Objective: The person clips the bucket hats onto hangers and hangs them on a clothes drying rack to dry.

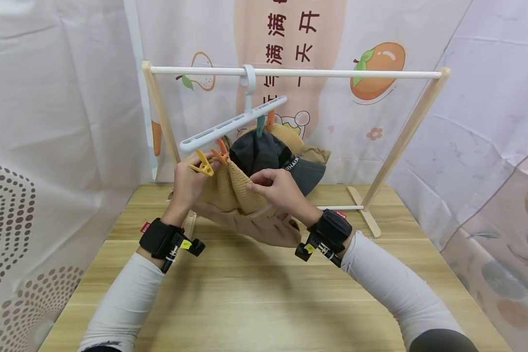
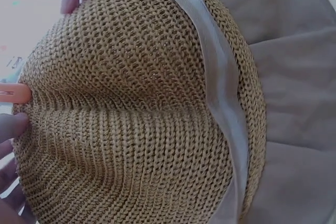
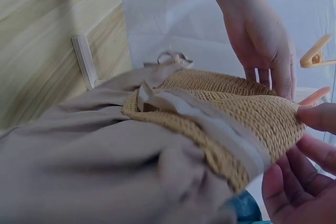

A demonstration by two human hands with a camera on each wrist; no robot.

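A tan knitted sun hat with a beige cloth brim hangs crown up from an orange clip under a pale blue hanger. My right hand pinches the crown's right side between thumb and fingers. On the other side, my left hand reaches behind the crown beside the orange clip, its fingers fairly straight in the right wrist view and partly hidden by the hat. Next to that hand hangs a yellow clip. The hat's whitish inner band faces the left wrist camera.
Behind the hat, a dark cap hangs from a teal clip, near another orange clip and more tan knit. The hanger hooks over the white rail of a wooden-legged rack on a wooden table.
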